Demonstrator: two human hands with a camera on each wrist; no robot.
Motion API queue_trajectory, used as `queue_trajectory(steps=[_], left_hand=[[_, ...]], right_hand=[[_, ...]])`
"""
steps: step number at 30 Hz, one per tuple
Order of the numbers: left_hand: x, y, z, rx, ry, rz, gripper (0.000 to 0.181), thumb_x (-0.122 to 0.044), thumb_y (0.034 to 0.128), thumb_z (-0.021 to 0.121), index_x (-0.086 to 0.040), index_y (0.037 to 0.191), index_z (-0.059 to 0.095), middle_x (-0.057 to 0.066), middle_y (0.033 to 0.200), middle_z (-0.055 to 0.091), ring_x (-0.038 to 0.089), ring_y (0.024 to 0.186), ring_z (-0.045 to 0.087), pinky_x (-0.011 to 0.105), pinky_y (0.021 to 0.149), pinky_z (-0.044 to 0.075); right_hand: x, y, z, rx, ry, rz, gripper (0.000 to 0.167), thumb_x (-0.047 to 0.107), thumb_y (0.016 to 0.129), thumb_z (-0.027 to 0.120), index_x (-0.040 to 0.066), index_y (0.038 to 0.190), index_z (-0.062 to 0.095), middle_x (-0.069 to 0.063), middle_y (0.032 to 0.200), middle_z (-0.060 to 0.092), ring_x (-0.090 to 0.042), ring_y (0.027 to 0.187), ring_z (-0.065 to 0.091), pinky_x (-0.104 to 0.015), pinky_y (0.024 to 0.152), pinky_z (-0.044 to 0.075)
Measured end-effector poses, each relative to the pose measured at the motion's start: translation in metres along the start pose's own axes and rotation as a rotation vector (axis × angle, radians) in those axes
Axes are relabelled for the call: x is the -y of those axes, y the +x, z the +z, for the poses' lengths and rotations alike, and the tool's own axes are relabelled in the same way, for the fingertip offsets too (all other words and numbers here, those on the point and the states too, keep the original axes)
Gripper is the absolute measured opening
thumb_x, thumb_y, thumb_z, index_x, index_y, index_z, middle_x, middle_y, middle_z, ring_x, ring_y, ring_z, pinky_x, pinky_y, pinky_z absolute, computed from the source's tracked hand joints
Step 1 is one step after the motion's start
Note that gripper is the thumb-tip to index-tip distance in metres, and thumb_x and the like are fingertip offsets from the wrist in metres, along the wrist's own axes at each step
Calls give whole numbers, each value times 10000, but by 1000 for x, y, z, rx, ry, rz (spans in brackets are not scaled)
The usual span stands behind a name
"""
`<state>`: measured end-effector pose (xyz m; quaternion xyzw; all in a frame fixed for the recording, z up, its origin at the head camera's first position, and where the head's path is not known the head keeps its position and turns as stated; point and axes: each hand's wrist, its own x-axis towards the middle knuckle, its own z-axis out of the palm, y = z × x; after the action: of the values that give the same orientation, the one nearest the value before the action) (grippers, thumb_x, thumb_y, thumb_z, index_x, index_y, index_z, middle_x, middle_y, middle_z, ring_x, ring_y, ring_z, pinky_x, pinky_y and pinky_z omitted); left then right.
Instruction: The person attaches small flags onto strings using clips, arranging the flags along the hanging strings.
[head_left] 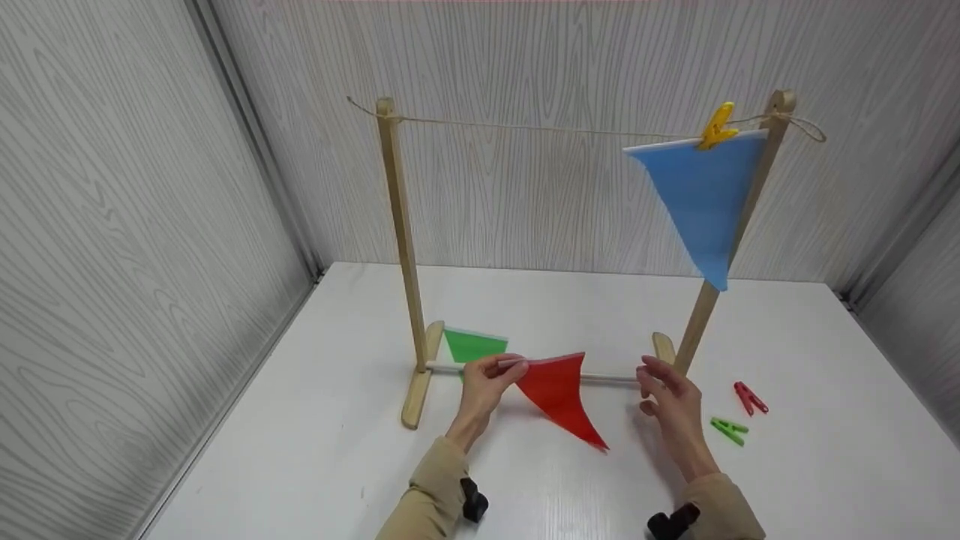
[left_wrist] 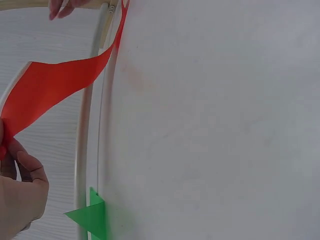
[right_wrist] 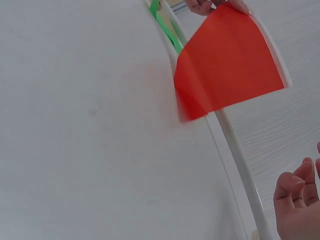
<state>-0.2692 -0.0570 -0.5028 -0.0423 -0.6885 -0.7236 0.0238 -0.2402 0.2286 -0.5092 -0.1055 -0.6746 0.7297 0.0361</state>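
We look down at a person's two hands over a white worktop. The left hand pinches a red flag between thumb and fingers, gripping the left end of its pale top edge. The red flag stretches from there toward the right, between the two hands and in front of the stand's white crossbar, its pointed tip drooping low toward us; we cannot tell whether that tip touches the worktop. The right hand is raised near the foot of the right post, well apart from the red flag; its fingers are released, loosely bent with gaps between them.

A green flag lies near the foot of the left post, partly hidden behind the left hand. Above, we see a string tied between the posts, with a blue flag hanging at its right end under a yellow clothespin. On the worktop beyond the right hand lie a red clothespin and a green clothespin, near each other.
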Motion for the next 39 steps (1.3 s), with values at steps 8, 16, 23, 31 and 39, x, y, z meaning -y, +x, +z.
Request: queue_trajectory(steps=[8,16,23,31,39], left_hand=[[1,1,0,-1,-29,-1,249,-163,909,755,4,1093,741,117,1021,776,127,892,705,279,910,586],[2,2,0,-23,-45,12,273,-147,892,772,30,1096,736,97,995,778,103,877,701,237,868,581],[2,1,0,-43,-39,23,261,-144,896,767,32,1087,738,76,974,775,77,858,693,208,830,575],[2,0,0,-45,-17,10,255,-165,904,761,0,1097,745,111,1016,771,112,887,693,246,878,582],[3,0,-1,-27,-13,14,285,-183,916,750,11,1124,734,127,1044,767,131,904,692,267,906,585]], right_hand=[[1,-4,-32,-107,-104,-38,427,194,1015,604,82,1418,520,200,1056,625,-49,869,573,-168,697,506],[-2,-8,-68,-185,-73,-86,322,115,950,693,56,1261,633,121,1026,680,-87,748,604,-186,603,493],[-3,-12,-103,-197,-335,-16,419,142,970,661,59,1368,564,314,1028,566,32,1008,515,-132,754,495],[-2,-15,-122,-245,-381,-6,443,118,963,653,59,1391,556,315,975,572,2,910,521,-183,632,477],[0,-16,-145,-125,-469,152,540,148,957,640,38,1457,468,104,1077,609,-79,704,517,-254,584,454]])
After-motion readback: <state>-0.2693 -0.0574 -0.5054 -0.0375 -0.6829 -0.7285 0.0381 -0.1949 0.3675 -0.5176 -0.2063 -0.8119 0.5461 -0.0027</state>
